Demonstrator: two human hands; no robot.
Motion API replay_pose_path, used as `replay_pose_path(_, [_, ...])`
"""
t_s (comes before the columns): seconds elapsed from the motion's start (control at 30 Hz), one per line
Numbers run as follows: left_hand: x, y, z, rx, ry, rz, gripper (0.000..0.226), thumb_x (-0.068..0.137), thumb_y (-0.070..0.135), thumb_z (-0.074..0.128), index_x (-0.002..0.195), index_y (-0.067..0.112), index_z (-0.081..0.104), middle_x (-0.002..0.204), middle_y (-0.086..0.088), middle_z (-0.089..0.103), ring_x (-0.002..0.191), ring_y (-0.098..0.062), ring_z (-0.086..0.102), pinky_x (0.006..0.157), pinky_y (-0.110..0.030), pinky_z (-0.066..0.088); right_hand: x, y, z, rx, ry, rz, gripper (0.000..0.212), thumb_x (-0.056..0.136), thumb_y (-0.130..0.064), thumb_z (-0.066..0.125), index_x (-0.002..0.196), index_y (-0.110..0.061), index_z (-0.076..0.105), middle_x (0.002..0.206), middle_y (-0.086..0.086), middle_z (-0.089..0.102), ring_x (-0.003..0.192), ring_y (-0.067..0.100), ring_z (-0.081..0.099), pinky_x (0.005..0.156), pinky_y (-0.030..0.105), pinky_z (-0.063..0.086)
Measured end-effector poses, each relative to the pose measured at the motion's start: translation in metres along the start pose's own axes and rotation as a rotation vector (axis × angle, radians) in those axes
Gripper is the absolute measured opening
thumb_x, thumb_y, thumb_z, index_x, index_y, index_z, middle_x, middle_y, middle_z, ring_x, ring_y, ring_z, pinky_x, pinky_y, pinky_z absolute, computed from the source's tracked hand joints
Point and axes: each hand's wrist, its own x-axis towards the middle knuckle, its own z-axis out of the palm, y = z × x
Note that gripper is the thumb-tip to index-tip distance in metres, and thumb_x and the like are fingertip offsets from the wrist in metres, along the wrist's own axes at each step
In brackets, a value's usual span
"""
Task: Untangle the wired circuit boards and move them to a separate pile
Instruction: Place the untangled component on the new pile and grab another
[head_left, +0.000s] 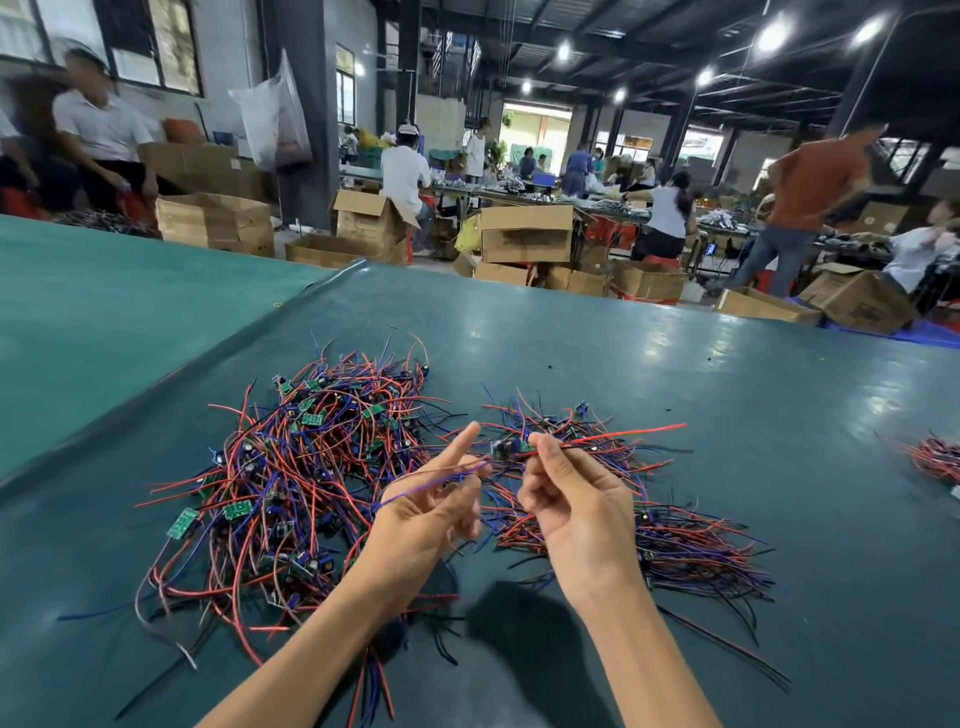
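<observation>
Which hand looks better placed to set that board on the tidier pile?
The right hand: it pinches the circuit board, and the tidier pile lies on its side. The left hand only holds a blue wire.

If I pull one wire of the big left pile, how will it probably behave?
Probably floppy: the tangled pile is thin strands that curve and loop loosely. Neighbours would likely drag along, since strands cross everywhere. Likely light: its green boards look small.

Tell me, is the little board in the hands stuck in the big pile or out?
Out. The board hangs between the left hand and right hand, apart from the big pile; its red wire sticks out free.
</observation>
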Motion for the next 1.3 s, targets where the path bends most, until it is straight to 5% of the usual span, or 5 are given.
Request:
replay_pose_path(0.1, [-0.004, -0.004, 0.000, 0.084, -0.011, 0.008, 0.032, 0.091, 0.022, 0.064, 0.118, 0.006, 0.071, 0.127, 0.014, 0.067, 0.063, -0.015, 0.056, 0.058, -0.026, 0.049, 0.005, -0.015, -0.001, -0.018, -0.025, 0.071, 0.015, 0.076, -0.020, 0.079, 0.080, -0.006, 0.079, 0.066, 0.007, 0.064, 0.052, 0.015, 0.054, 0.045, 0.024, 0.040])
replay_pose_path(0.3, [-0.008, -0.005, 0.003, 0.149, 0.013, 0.140, 0.047, 0.100, 0.009, 0.051, 0.140, 0.031, 0.058, 0.110, -0.005, 0.066, 0.068, -0.020, 0.062, 0.060, -0.030, 0.053, 0.009, -0.036, -0.005, 0.085, -0.156, 0.352, 0.028, 0.065, -0.030, 0.092, 0.079, -0.010, 0.078, 0.064, -0.004, 0.059, 0.045, 0.003, 0.049, 0.039, 0.016, 0.035])
replay_pose_path(0.57, [-0.011, 0.011, 0.005, -0.114, -0.305, -0.549, 0.046, 0.080, 0.063, 0.073, 0.094, 0.020, 0.077, 0.101, -0.015, 0.073, 0.079, -0.027, 0.071, 0.062, -0.034, 0.056, 0.013, -0.046, -0.013, -0.351, -0.355, 0.353, 0.046, 0.060, -0.048, 0.093, 0.084, -0.012, 0.078, 0.065, -0.001, 0.058, 0.043, 0.006, 0.041, 0.034, 0.014, 0.025])
replay_pose_path(0.9, [-0.019, 0.009, 0.014, 0.097, -0.290, -0.314, 0.017, 0.086, 0.038, 0.071, 0.086, 0.021, 0.075, 0.092, -0.014, 0.073, 0.066, -0.021, 0.067, 0.060, -0.024, 0.047, 0.014, -0.036, -0.014, -0.663, -0.284, 0.311, 0.040, 0.074, -0.048, 0.084, 0.085, -0.010, 0.078, 0.056, -0.001, 0.041, 0.042, 0.010, 0.028, 0.038, 0.016, 0.018])
replay_pose_path(1.3, [-0.019, 0.003, 0.016, 0.181, -0.105, -0.185, 0.033, 0.084, 0.042, 0.073, 0.102, 0.015, 0.077, 0.095, -0.019, 0.074, 0.079, -0.028, 0.073, 0.058, -0.025, 0.049, 0.016, -0.031, -0.017, -0.827, -0.288, 0.387, 0.031, 0.086, -0.030, 0.077, 0.089, 0.000, 0.074, 0.050, -0.007, 0.043, 0.040, 0.007, 0.031, 0.037, 0.015, 0.020])
